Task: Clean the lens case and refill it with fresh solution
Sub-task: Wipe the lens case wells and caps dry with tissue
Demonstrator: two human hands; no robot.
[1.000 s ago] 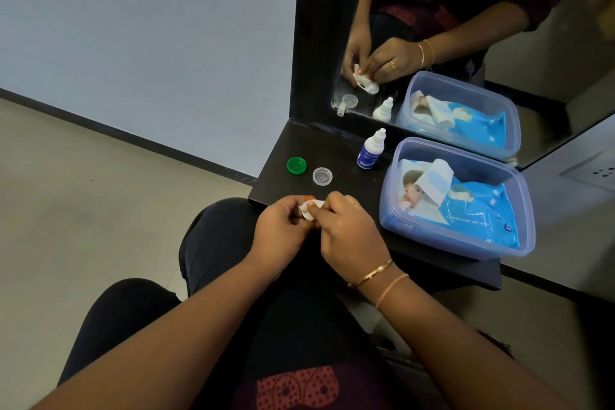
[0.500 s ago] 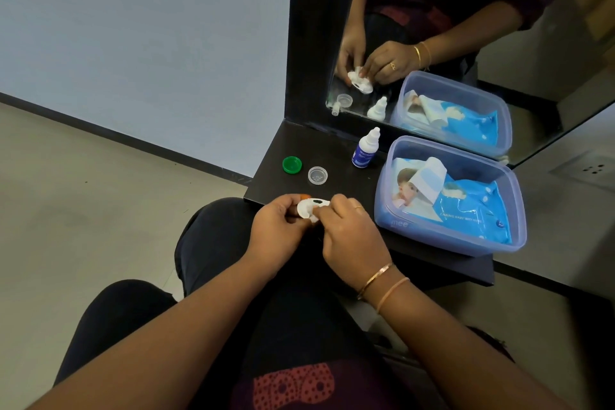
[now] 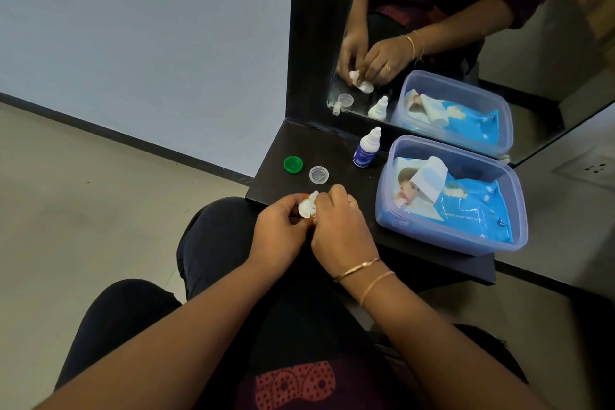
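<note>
My left hand grips a small white lens case at the front edge of the black shelf; a bit of orange shows beside it. My right hand pinches a scrap of white tissue against the case. Most of the case is hidden by my fingers. A green cap and a clear cap lie loose on the shelf just beyond my hands. A small white solution bottle with a blue label stands upright further back.
A clear plastic tub holding a blue pack of wet wipes fills the shelf's right side. A mirror stands behind the shelf and repeats the scene. My knees sit under the shelf's front edge; beige floor lies to the left.
The case has turned between my fingers, from flat and facing up to tilted, and the tissue has shifted over it. Both hands stay at the shelf's front edge.
</note>
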